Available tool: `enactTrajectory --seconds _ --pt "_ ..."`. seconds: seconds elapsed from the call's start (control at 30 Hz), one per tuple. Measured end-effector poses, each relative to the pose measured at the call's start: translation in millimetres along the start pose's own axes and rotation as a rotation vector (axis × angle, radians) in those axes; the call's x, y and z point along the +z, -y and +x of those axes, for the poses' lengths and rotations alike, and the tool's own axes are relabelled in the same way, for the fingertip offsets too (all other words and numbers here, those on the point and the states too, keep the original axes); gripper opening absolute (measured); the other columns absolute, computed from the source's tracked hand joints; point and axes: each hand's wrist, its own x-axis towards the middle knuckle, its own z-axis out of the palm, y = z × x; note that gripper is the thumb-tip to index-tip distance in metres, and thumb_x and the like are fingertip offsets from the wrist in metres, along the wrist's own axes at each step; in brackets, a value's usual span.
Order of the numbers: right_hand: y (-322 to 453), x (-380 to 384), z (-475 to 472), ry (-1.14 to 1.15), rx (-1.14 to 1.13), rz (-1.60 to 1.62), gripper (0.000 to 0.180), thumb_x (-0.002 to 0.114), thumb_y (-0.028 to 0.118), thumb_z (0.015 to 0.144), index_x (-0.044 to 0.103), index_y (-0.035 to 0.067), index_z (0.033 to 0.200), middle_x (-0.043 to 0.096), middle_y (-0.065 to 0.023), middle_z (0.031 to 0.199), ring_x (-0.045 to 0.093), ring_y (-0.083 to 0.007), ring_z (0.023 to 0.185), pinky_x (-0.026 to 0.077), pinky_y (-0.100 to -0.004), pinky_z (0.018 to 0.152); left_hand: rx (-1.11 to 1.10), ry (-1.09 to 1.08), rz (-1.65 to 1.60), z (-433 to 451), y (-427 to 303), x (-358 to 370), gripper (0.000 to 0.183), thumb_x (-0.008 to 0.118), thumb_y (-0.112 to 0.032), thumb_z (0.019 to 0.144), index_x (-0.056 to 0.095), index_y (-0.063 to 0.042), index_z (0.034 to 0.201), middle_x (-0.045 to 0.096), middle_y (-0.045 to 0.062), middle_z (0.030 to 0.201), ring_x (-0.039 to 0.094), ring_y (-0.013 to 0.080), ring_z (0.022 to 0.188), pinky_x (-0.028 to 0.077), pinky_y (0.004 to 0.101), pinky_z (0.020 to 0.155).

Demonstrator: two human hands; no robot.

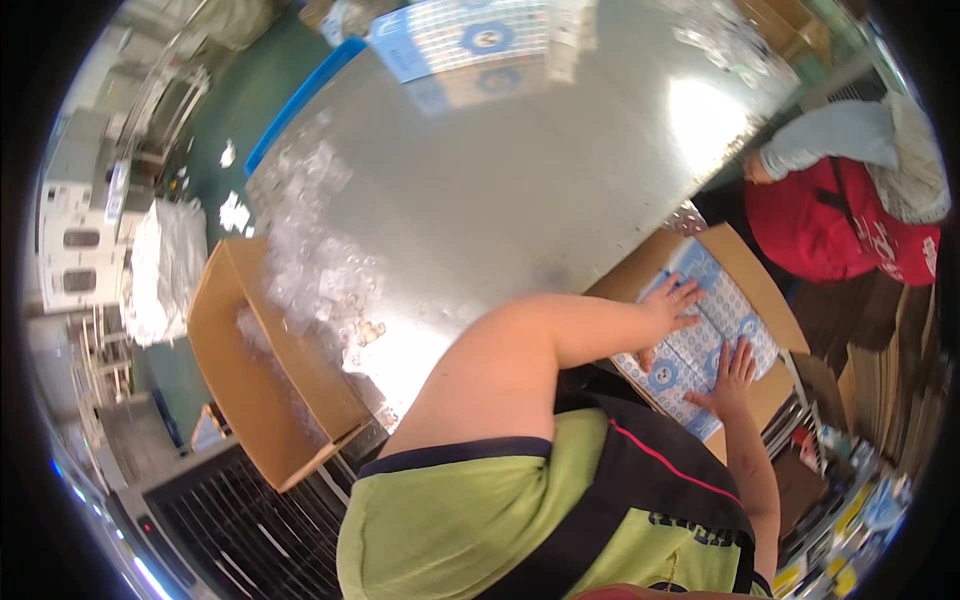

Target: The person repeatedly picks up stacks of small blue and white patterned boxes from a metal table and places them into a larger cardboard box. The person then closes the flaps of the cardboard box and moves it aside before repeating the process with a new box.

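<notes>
On my right, a brown cardboard carton stands with its flaps spread. Blue-and-white patterned boxes sit packed inside it, side by side. My left hand reaches across my body and lies on the top of these boxes, fingers spread. Nearer to me, my right hand presses flat on them too, with fingers apart. Neither hand grips anything. The lower parts of the boxes are hidden by the carton walls.
A metal table fills the middle, with clear plastic pieces along its left side. Another patterned box lies at the far end. An open carton stands at left. At right is a person in a red apron, near stacked cardboard.
</notes>
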Motion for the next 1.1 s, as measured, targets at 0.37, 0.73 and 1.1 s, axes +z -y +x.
enactTrajectory --seconds 0.37,0.73,1.1 --pt "-6 48 42 0.079 -0.041 0.045 0.137 0.079 0.063 0.06 -0.001 0.005 0.155 -0.017 -0.0253 0.158 -0.016 -0.0422 0.146 -0.003 -0.056 0.116 0.005 -0.662 -0.367 -53 33 1 0.082 0.082 -0.044 0.067 0.053 -0.012 0.136 0.048 0.015 0.142 0.042 0.0315 0.134 0.031 0.0455 0.112" --pt "17 44 62 0.234 0.017 -0.039 0.135 0.079 0.061 0.064 -0.005 0.006 0.154 -0.014 -0.0267 0.158 -0.006 -0.0448 0.147 0.012 -0.0522 0.118 -1.388 -0.271 0.069 -461 77 100 0.066 0.058 -0.006 0.083 0.039 -0.017 0.145 0.03 0.008 0.154 0.029 0.0279 0.142 0.022 0.0446 0.118" --pt "-15 22 48 0.041 -0.161 0.319 0.096 0.076 0.032 0.079 0.018 0.011 0.153 0.017 -0.0217 0.158 0.026 -0.0422 0.142 0.03 -0.0454 0.114 -1.398 -1.452 -0.651 -479 113 140 0.024 0.056 -0.013 0.095 0.058 -0.009 0.119 0.062 0.007 0.12 0.064 0.0261 0.103 0.052 0.0418 0.09"
